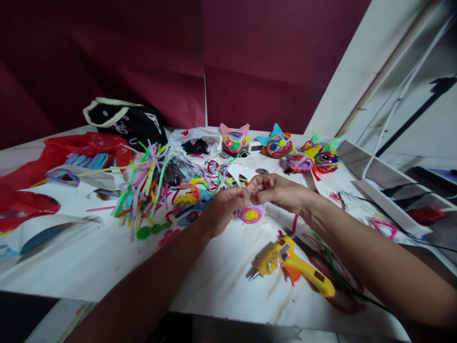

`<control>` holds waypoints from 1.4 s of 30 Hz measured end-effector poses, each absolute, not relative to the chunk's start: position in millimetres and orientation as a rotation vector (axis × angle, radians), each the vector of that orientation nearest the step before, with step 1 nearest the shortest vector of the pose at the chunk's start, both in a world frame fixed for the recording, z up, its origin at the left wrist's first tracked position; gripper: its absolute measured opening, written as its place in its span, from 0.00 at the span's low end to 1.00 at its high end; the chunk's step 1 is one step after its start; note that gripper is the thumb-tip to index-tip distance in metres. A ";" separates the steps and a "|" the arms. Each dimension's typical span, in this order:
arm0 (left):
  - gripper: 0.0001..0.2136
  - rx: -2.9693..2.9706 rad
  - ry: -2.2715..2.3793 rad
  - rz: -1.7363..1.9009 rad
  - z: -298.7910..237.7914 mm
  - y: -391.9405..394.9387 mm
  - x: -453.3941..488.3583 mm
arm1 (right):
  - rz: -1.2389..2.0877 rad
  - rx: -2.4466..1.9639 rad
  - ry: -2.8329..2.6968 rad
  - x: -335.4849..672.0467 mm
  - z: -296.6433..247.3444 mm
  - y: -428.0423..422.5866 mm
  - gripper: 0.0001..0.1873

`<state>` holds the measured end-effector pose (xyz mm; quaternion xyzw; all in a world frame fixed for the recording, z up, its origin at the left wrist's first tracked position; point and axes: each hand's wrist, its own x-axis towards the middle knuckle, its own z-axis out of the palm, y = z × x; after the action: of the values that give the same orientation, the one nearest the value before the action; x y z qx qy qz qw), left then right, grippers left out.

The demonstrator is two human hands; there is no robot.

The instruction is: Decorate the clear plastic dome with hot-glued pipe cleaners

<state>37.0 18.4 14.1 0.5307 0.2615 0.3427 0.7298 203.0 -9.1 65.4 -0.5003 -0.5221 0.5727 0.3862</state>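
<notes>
My left hand (224, 209) and my right hand (278, 191) meet over the table, thumbs and fingertips pinched close together. Whatever is between the fingertips is too small to make out. Just below them sits a pale round ball with a pink and yellow pipe-cleaner coil (250, 215), partly covered by the fingers; whether they touch it I cannot tell. Nearer the front edge, below my right forearm, a yellow hot glue gun (293, 264) lies on its side, nozzle pointing left. Left of my left hand are loose blue, yellow and orange pipe cleaners (191, 200).
Finished pipe-cleaner animal balls (234, 140) stand at the back. A bundle of pipe cleaners (143, 183), a red plastic bag (89, 143) and a black tote bag (126, 124) lie left. A white tray (389, 205) with cables runs along the right.
</notes>
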 end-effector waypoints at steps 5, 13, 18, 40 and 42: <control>0.07 1.197 0.603 0.797 13.4 18.0 38.6 | 1.439 -1.268 -1.335 201.4 61.0 -9.6 0.13; 0.07 1.185 0.604 0.825 13.3 18.1 39.2 | 1.477 -1.200 -1.326 206.5 57.1 -7.4 0.16; 0.08 1.175 0.608 0.836 13.4 18.0 38.9 | 1.508 -1.136 -1.308 212.2 58.4 -11.7 0.20; 0.05 1.331 0.670 0.903 12.0 16.6 40.9 | 1.467 -1.142 -1.260 208.5 47.7 -15.9 0.18; 0.05 1.335 0.662 0.904 11.4 16.6 41.5 | 1.463 -1.154 -1.271 208.7 47.9 -16.2 0.18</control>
<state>41.5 16.6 11.4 0.5862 0.2907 0.3970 0.6436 208.7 -16.2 47.9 -0.4624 -0.5091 0.5860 0.4285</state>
